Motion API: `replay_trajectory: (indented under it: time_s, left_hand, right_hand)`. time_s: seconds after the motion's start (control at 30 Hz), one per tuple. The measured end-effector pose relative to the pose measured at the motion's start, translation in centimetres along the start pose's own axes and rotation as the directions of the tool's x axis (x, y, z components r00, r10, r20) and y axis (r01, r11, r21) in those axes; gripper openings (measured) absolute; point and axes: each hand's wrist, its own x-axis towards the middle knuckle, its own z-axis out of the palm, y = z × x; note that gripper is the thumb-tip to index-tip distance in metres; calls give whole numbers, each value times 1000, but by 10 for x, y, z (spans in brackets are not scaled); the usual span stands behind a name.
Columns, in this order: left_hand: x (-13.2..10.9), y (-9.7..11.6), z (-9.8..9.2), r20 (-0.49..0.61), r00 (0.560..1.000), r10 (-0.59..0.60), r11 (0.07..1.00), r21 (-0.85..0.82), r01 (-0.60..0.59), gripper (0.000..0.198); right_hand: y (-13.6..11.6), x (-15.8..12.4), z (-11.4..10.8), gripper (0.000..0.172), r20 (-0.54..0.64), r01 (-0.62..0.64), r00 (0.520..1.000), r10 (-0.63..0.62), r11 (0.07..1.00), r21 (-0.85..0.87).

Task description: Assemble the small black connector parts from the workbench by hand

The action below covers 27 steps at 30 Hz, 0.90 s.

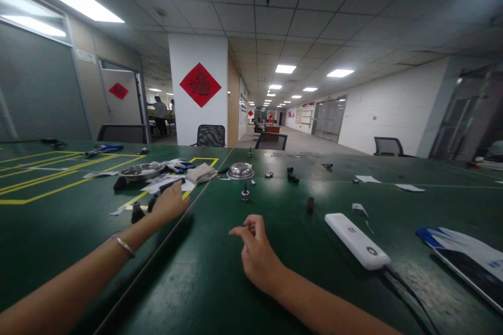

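Observation:
My left hand [171, 200] reaches out over the table, its fingertips at the end of a dark bar-shaped object [172, 185] on white paper [155, 183]. Whether the fingers grip that bar or only touch it, I cannot tell. My right hand [256, 251] hovers nearer to me, fingers loosely curled and thumb stretched out to the left, with nothing seen in it. Beyond it stands a small metal part with a dark stem [245, 193]. Farther back lies a shiny domed metal piece [240, 170]. Black cone-shaped parts [137, 213] sit beside my left wrist.
A white device marked 01 [356, 241] trails a black cable at right, near a blue-and-white packet [463, 246]. A metal dish [141, 170], gloves [175, 164] and beige cloth [201, 172] lie back left. Small black parts [292, 175] are scattered mid-table. A person [160, 115] stands far off.

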Motion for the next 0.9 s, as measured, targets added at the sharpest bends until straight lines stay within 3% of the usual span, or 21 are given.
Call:
replay_trajectory:
  time_s: [0.1, 0.27, 0.37, 0.53, 0.67, 0.9]
  left_hand:
    - [-1, 15, 18, -18, 999, -40, 999, 26, 40, 58]
    - [7, 24, 22, -41, 989, -142, 989, 28, 143, 51]
    - [11, 21, 22, 22, 970, -243, 970, 23, 242, 48]
    - [15, 13, 22, 185, 900, -395, 918, 45, 394, 33]
    - [10, 13, 19, 203, 915, -347, 938, 51, 344, 39]
    - [-7, 23, 19, 190, 973, -132, 986, 127, 109, 40]
  right_hand:
    - [2, 0, 1, 68, 3, 18, 1000, -18, 999, -42]
    - [0, -2, 1, 64, 66, 61, 996, -53, 990, -129]
    - [-4, -3, -2, 58, 123, 109, 988, -89, 980, -168]
    - [-5, -1, -6, 54, 147, 115, 985, -93, 982, -148]
    - [-2, 0, -5, 54, 117, 50, 992, -37, 993, -111]
    - [-3, 2, -8, 55, 140, 13, 990, 0, 996, -88]
